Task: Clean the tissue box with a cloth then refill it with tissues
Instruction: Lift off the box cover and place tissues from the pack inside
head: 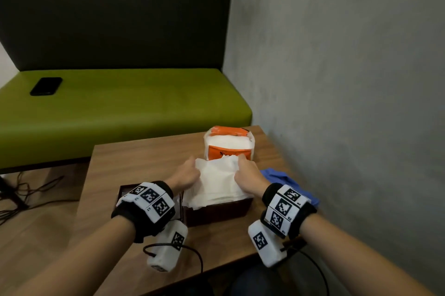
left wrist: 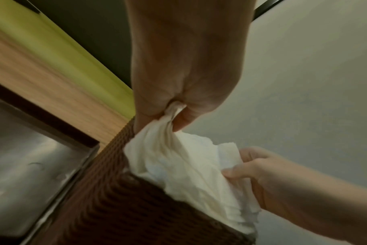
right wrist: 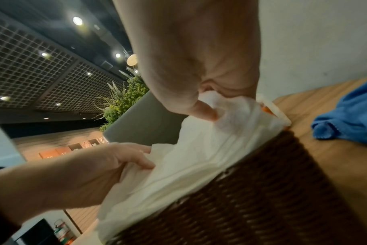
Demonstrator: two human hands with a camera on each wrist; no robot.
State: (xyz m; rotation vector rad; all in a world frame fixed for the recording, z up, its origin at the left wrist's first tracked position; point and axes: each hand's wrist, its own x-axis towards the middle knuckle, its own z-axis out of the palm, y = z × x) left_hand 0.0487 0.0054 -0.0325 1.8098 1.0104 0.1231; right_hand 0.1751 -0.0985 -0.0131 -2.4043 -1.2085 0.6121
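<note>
A stack of white tissues (head: 216,182) sticks out of the top of the dark brown woven tissue box (head: 216,211) in the middle of the wooden table (head: 134,158). My left hand (head: 186,174) pinches the left edge of the tissues (left wrist: 178,165); in the left wrist view its fingers (left wrist: 178,119) bunch the paper. My right hand (head: 248,173) grips the right edge of the tissues (right wrist: 199,157) above the box (right wrist: 251,199). An orange and white tissue pack (head: 228,144), torn open, stands just behind. A blue cloth (head: 286,182) lies to the right of the box.
The box's lid (head: 125,191) lies to the left of the box, under my left wrist. A grey wall (head: 349,79) borders the table on the right. Behind the table is a green bench (head: 120,107) with a black phone (head: 45,86). Cables lie on the floor at the left.
</note>
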